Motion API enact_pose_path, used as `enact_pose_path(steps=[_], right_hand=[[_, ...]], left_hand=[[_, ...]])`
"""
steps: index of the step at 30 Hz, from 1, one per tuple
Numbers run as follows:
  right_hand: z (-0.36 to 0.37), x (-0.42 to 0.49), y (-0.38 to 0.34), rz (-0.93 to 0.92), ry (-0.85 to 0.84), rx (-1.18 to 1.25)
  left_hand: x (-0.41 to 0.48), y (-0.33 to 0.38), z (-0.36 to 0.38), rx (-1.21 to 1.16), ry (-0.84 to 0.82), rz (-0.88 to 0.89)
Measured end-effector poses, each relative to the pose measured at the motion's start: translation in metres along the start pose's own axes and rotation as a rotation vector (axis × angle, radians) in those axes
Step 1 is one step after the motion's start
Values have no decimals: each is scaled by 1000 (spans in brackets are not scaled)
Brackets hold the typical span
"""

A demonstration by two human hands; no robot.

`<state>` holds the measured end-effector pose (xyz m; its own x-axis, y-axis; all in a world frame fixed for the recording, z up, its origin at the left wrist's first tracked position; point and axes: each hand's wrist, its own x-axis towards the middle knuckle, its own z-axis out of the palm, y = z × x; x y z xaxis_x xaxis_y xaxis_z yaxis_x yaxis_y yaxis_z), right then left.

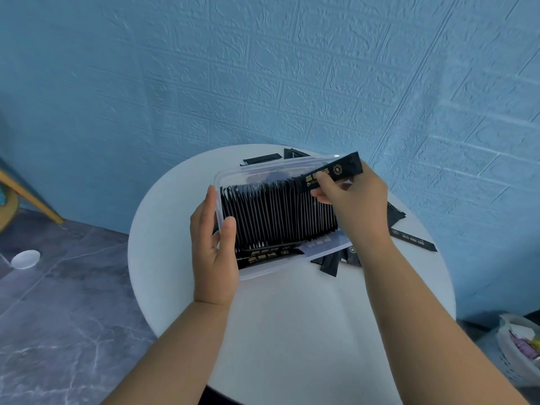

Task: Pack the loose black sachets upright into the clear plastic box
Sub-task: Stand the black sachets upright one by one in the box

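A clear plastic box point(263, 168) sits on a round white table point(292, 317), tilted toward me, with a long row of black sachets point(277, 217) standing upright inside. One sachet lies flat along the box's near wall point(271, 254). My left hand point(214, 247) grips the box's left end, thumb over the rim. My right hand point(353, 200) holds a single black sachet with gold print point(336, 171) above the right end of the row. Loose sachets lie to the right point(412, 238), under the box's near right corner point(336, 261) and behind the box point(263, 159).
A blue textured wall stands close behind the table. The floor is grey marble tile, with a small white dish point(25, 259) on it at left. A yellow wooden leg point(32, 197) slants at far left. A white basket point(520, 349) with items stands at lower right.
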<state>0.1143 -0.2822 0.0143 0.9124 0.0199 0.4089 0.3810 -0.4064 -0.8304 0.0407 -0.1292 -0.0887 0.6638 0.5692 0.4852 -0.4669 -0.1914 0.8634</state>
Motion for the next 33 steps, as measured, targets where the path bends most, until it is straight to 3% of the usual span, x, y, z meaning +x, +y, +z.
enact_pose_path(steps=[12,24,33], right_hand=[[8,-2,-2,-84,55,-137],[17,-2,6,-159,-20,-305],[26,0,20,-66,-276,-469]], left_hand=[[2,-1,0,-29,-5,5],[2,-2,0,-31,-5,11],[2,-2,0,-28,-1,0]])
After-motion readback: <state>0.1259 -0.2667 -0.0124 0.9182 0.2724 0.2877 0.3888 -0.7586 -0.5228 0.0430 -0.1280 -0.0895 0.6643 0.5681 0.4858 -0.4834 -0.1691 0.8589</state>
